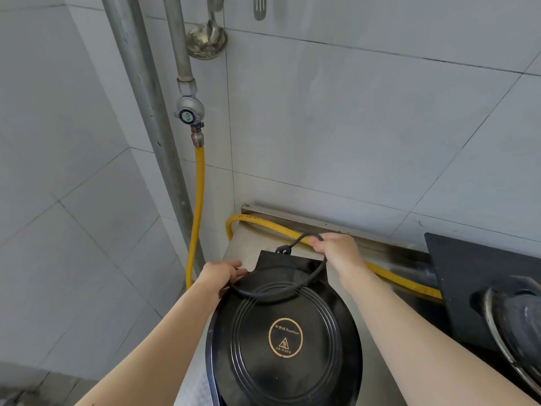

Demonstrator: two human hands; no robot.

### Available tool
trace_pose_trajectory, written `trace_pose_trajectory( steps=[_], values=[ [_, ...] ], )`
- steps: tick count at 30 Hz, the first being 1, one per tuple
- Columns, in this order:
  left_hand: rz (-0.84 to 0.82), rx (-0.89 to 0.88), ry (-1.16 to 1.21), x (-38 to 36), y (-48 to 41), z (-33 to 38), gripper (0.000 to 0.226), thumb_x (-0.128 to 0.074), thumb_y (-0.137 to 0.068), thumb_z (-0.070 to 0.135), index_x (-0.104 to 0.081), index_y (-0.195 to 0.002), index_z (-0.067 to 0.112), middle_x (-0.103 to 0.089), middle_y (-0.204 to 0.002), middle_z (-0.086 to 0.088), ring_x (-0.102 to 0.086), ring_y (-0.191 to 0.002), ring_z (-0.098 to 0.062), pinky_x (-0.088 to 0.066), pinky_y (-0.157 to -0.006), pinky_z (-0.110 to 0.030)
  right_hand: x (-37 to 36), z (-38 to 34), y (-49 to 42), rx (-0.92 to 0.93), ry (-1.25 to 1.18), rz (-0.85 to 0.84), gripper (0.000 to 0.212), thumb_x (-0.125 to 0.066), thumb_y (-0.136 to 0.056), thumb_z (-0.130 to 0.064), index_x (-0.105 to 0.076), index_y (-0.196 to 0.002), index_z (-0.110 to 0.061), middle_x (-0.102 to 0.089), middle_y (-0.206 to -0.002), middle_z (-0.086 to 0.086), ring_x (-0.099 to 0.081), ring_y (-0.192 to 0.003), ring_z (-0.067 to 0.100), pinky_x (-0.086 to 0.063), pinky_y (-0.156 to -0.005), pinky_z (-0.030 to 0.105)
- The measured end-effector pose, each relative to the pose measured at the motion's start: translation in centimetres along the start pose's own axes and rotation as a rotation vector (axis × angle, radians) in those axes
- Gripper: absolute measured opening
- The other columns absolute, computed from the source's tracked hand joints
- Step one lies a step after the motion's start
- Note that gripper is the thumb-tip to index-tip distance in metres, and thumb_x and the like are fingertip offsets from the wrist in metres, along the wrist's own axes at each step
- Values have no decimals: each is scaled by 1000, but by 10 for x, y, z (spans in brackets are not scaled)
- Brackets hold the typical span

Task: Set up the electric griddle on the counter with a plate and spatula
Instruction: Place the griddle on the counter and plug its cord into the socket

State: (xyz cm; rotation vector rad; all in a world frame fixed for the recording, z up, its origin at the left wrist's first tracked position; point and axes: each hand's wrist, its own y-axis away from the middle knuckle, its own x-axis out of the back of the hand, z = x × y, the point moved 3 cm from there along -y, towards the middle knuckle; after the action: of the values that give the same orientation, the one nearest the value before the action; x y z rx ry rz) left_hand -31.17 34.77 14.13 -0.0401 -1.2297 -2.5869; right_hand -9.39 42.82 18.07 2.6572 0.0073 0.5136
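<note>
The head camera looks down at a round black electric griddle [284,338] with a closed ribbed lid and a gold ring emblem in the middle; it sits on the stainless steel counter [248,244], at the counter's left end near the tiled wall corner. A squared black hinge block at the griddle's far side points toward the back wall.

The left hand [222,273] rests at the griddle's far left edge, fingers curled against the rim where the black power cord [292,288] loops past; whether it actually pinches the cord or only the rim cannot be told. The right hand [336,247] is raised beyond the hinge block, fingers closed around the cord, which arches up from it to a black plug [282,251] just above the block. From that hand the cord sweeps down across the lid in a wide curve to the left hand.

A yellow corrugated gas hose [199,186] drops from a metal valve [188,112] on a grey pipe [178,39], bends at the floor side of the counter, then runs along the back edge of the counter behind the right wrist toward a black glass gas stove [474,276] at right. A metal pot rim [497,326] shows on the stove, blurred. On the wall above hang a steel ladle [206,39] and a slotted metal spatula [259,7], well apart from the griddle.
</note>
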Motion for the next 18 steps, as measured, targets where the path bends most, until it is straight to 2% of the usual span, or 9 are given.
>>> trace_pose_trajectory(
  steps=[1, 3, 5, 7, 9, 12, 14, 16, 18],
  values=[
    [-2, -10, 30, -1, 1, 0, 52, -29, -93, -16, -42, -140, 3, -50, -142, -12, -41, -136, -26, -32, -113, -35, -2, -2, 3, 21, -52, -5, 27, -69, -86, -14, -72, -111, -3, -70, -115, 15, -61, -108, 29, -46, -92, 36],
    [-7, -30, 196, -2, 1, 0, 48, -26, -95, -13, -44, -137, 0, -49, -142, -18, -46, -132, -29, -34, -112, -35, -5, -3, 7, 19, -171, -13, 23, -69, -86, -11, -72, -108, -4, -70, -115, 14, -61, -111, 29, -46, -100, 41],
    [38, -46, 402, 3, -1, 1, 44, -26, -96, -10, -52, -130, 0, -58, -132, -20, -56, -123, -28, -42, -105, -34, -9, -3, 8, 9, -260, -30, 17, -65, -87, -9, -72, -103, -7, -72, -108, 12, -63, -112, 31, -44, -106, 46],
    [73, -109, 461, 14, -4, 8, 40, -30, -95, -11, -59, -119, 3, -66, -120, -16, -63, -112, -24, -47, -95, -35, -14, -4, 6, 16, -267, -54, 11, -63, -89, -8, -70, -97, -10, -74, -95, 5, -66, -108, 29, -43, -106, 46],
    [79, -185, 379, 24, -7, 18, 36, -37, -92, -11, -63, -108, 8, -70, -112, -11, -68, -100, -19, -50, -89, -35, -18, -3, 4, 0, -285, -64, 8, -60, -91, -9, -67, -89, -13, -73, -89, 1, -68, -104, 25, -43, -106, 46],
    [65, -211, 232, 30, -10, 27, 29, -49, -90, -7, -63, -105, 13, -72, -107, -7, -68, -97, -18, -52, -84, -35, -19, 1, 0, -44, -266, -14, 16, -59, -94, -16, -63, -78, -18, -72, -101, 10, -66, -106, 27, -48, -102, 44],
    [41, -203, 153, 29, -13, 26, 32, -58, -88, 1, -59, -117, 14, -70, -104, -6, -66, -98, -21, -53, -83, -36, -17, 3, -3, -74, -225, 34, 18, -57, -95, -24, -65, -81, -13, -69, -104, 12, -65, -105, 28, -50, -100, 43],
    [9, -177, 87, 25, -17, 21, 47, -64, -85, 6, -50, -128, 17, -66, -102, -6, -65, -99, -24, -53, -88, -40, -16, 4, -7, -92, -207, 70, 23, -57, -94, -31, -66, -92, -9, -68, -101, 12, -66, -99, 26, -53, -96, 40],
    [-9, -133, 37, 21, -20, 12, 60, -65, -84, 8, -40, -137, 19, -65, -106, -10, -62, -103, -25, -53, -91, -42, -16, 4, -11, -105, -181, 94, 28, -56, -93, -38, -65, -86, -12, -67, -93, 9, -64, -89, 22, -54, -91, 38]
  ],
)
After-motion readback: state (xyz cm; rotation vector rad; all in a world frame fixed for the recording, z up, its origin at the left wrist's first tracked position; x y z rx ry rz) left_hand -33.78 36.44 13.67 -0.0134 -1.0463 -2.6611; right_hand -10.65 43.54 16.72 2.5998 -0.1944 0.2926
